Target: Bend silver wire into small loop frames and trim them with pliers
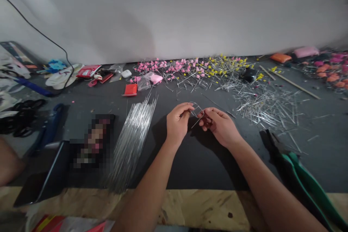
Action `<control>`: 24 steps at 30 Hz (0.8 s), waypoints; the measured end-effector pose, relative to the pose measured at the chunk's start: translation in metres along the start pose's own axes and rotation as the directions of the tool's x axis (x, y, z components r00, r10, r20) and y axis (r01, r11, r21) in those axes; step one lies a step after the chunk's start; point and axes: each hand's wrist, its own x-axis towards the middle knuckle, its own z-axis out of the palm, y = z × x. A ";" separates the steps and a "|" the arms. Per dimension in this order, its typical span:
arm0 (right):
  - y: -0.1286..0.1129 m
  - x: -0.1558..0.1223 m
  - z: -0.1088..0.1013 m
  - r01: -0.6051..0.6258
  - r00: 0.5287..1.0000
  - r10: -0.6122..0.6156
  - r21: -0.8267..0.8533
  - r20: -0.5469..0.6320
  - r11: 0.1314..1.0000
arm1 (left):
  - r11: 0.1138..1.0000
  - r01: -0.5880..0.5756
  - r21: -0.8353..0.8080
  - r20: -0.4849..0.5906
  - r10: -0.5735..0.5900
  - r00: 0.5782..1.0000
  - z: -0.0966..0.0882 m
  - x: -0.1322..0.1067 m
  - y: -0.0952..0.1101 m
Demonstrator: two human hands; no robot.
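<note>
Between my two hands is a thin silvery wire (199,108), bent into a small angular loop with one straight end pointing down toward the table. My left hand (178,121) pinches the loop's left side between thumb and fingers. On the other side, my right hand (219,123) has its thumb and fingertips closed on the wire too. Left of my hands lies a bundle of straight wires (136,130). Green-handled pliers (293,166) rest to the right of my right forearm.
Pink-tipped wires (174,67) and yellow-tipped wires (225,65) line the wall. Loose cut wires (269,105) spread at the right, near a thin stick (296,85). A phone-like object (95,141), partly pixelated, lies left. Another person's arm (9,161) shows at the left edge.
</note>
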 end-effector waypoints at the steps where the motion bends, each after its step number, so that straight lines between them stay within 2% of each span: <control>1: 0.000 0.000 -0.001 0.004 1.000 -0.004 -0.012 -0.003 1.000 | 0.999 -0.031 0.019 0.003 0.031 1.000 -0.001 0.001 0.000; 4: 0.003 0.001 -0.002 0.021 1.000 -0.022 -0.058 -0.021 0.998 | 0.998 -0.049 0.034 0.014 0.048 0.999 -0.002 0.001 0.002; 7: 0.006 0.002 -0.001 0.053 0.997 -0.059 -0.100 -0.056 0.994 | 1.000 0.003 0.006 0.033 -0.004 0.999 -0.001 -0.001 0.004; 11: 0.012 0.004 -0.001 0.112 0.984 -0.130 -0.146 -0.119 0.983 | 0.981 0.148 -0.122 0.076 -0.139 0.987 0.002 -0.003 0.009; 14: 0.014 0.006 -0.001 0.150 0.969 -0.176 -0.154 -0.171 0.977 | 0.932 0.255 -0.256 0.114 -0.233 0.966 0.004 -0.003 0.010; 18: 0.013 0.005 -0.003 0.230 0.937 -0.266 -0.173 -0.225 0.958 | 0.856 0.318 -0.406 0.094 -0.307 0.947 0.003 0.000 0.007; 21: 0.011 0.002 -0.002 0.276 0.914 -0.341 -0.278 -0.222 0.920 | 0.847 0.333 -0.415 0.073 -0.333 0.940 0.001 0.001 0.006; 24: 0.009 -0.001 -0.001 0.269 0.918 -0.355 -0.381 -0.177 0.885 | 0.857 0.348 -0.381 0.084 -0.342 0.936 0.001 0.001 0.006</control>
